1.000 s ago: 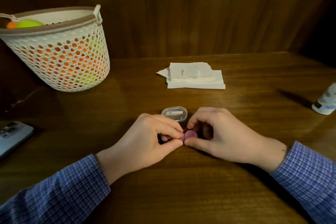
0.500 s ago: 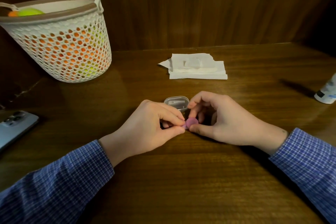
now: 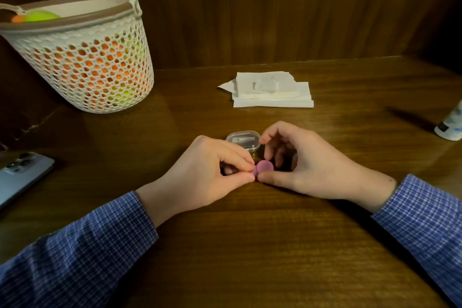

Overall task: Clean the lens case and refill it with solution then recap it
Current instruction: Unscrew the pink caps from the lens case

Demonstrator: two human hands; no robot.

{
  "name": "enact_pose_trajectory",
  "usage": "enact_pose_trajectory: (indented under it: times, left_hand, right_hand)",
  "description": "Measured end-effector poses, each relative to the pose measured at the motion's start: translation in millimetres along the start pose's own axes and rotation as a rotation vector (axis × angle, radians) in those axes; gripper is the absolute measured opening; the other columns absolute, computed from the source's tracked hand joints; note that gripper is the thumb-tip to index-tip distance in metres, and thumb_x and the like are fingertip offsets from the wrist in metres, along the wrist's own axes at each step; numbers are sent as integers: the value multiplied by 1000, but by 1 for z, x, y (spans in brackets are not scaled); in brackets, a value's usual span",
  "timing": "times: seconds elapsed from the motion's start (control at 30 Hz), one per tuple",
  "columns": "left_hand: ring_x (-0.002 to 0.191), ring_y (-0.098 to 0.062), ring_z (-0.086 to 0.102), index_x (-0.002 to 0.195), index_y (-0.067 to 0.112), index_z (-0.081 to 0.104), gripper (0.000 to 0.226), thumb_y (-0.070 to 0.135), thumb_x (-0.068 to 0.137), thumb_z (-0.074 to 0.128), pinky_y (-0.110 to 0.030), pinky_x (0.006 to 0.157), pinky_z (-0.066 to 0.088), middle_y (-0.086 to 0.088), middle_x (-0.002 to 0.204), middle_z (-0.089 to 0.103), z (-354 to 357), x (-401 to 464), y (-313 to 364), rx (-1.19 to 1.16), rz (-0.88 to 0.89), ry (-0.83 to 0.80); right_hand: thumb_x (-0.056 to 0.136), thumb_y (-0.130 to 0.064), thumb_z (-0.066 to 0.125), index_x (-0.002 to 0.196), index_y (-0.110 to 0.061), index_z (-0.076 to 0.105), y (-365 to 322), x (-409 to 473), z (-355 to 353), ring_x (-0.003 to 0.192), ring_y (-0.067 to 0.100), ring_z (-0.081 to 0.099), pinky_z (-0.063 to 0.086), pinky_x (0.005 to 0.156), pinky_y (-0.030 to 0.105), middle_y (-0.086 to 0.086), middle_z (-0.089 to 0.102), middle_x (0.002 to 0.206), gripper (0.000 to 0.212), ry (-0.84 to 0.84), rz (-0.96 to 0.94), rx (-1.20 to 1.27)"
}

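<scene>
The small pink lens case sits low over the wooden table, held between both hands. My left hand pinches its left end between thumb and forefinger. My right hand curls around its round pink cap, thumb below and fingertips on top. Most of the case is hidden by my fingers. The white solution bottle stands at the right edge, partly cut off. A folded stack of white tissues lies farther back.
A small clear plastic box with white tools inside lies just behind my hands. A white mesh basket with orange and green contents stands at the back left. A phone lies at the left edge. A wooden wall closes the back.
My right fingers have shifted on the pink cap, index finger lifting higher. Both hands stay together on the case. The view has tilted slightly.
</scene>
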State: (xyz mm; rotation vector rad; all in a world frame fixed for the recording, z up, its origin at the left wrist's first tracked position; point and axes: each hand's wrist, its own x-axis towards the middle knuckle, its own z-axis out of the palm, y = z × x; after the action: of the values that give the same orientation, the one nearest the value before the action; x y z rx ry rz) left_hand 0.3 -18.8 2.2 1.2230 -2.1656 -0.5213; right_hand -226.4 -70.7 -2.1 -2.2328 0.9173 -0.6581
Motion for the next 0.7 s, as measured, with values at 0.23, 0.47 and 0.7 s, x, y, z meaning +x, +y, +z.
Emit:
enact_pose_trajectory:
  times: [0.23,0.47,0.7]
  left_hand:
    - [91,8,69,105,22,81,19,20,87,79,-3,74,50,11,103,78,1,0,0,-29,0,3]
    - [91,6,69,107,20,82,20,20,87,80,-6,74,51,11,105,78,1,1,-1,-17,-23,-9]
    - [93,9,68,107,20,82,21,19,86,82,-5,77,50,10,108,78,1,0,-1,-12,-40,2]
  right_hand:
    - [83,-20,84,121,-30,56,0,0,-4,86,6,69,51,65,11,-19,72,101,48,-48,-26,59]
    - [78,-33,88,116,-35,56,1,1,-1,83,6,69,53,66,14,-19,71,97,50,9,11,42]
    - [79,-33,85,121,-34,56,1,0,-2,90,6,67,53,66,13,-21,66,104,50,-43,-33,35]
